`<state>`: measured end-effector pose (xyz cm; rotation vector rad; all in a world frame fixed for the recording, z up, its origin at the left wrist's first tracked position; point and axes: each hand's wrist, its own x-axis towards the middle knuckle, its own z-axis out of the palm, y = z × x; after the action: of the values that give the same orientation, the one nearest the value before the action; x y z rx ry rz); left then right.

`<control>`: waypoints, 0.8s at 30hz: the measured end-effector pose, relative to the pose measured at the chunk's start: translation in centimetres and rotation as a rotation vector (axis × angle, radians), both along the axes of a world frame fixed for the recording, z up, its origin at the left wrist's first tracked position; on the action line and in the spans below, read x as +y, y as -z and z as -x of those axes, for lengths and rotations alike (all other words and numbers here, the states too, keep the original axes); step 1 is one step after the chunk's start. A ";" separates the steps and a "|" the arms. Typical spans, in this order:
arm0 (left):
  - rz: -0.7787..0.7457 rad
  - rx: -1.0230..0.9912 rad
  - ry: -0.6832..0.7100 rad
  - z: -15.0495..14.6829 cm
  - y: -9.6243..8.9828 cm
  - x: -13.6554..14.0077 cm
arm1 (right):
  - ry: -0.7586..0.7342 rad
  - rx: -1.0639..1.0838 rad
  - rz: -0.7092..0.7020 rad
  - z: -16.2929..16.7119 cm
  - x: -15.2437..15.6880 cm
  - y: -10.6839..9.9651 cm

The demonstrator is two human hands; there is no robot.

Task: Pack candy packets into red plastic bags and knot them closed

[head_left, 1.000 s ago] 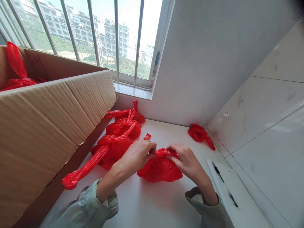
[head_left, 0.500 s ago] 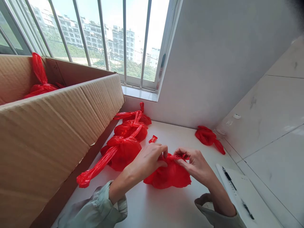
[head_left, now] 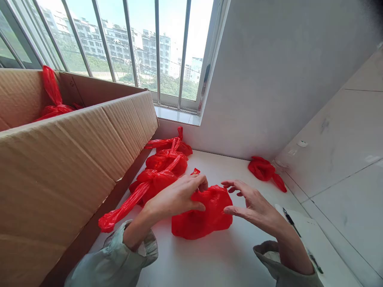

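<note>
A red plastic bag (head_left: 206, 223) lies on the white table in front of me, its top crumpled. My left hand (head_left: 182, 195) is at the bag's left side, thumb apart from the bent fingers, nothing gripped between them. On the other side, my right hand (head_left: 249, 201) is open, fingers spread, the thumb tip close to or touching the bag's right edge. What the bag contains is hidden. To the left stand several tied red bags, the nearest knotted bag (head_left: 149, 181) with a long twisted tail. Partly behind my left hand lies a small red packet (head_left: 195, 172).
A tall cardboard box (head_left: 74, 159) with red bags inside fills the left side. At the back right lies another red bag (head_left: 261, 169). A black pen (head_left: 290, 221) rests on white paper (head_left: 314, 235) beyond my right arm. A barred window stands behind.
Both hands have let go of the bag's top and moved apart, the right hand opening. The bag's top has loosened and the bag sits slightly further left.
</note>
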<state>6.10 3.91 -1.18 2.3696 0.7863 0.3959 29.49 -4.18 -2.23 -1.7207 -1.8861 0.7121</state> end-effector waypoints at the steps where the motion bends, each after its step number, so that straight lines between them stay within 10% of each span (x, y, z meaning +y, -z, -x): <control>1: -0.008 0.012 -0.001 -0.4 0.2 -0.4 | 0.000 0.006 -0.017 0.5 0.1 0.2; 16: -0.195 0.205 -0.113 -2.1 4.4 0.4 | 0.039 0.013 -0.259 3.5 3.0 4.3; 24: -0.102 0.005 -0.131 -1.3 1.5 1.2 | 0.159 -0.052 -0.146 1.0 2.2 2.3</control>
<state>7.37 5.08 -2.65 2.4215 0.9470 0.4950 28.45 -1.99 -4.51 -1.7861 -1.7639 0.4618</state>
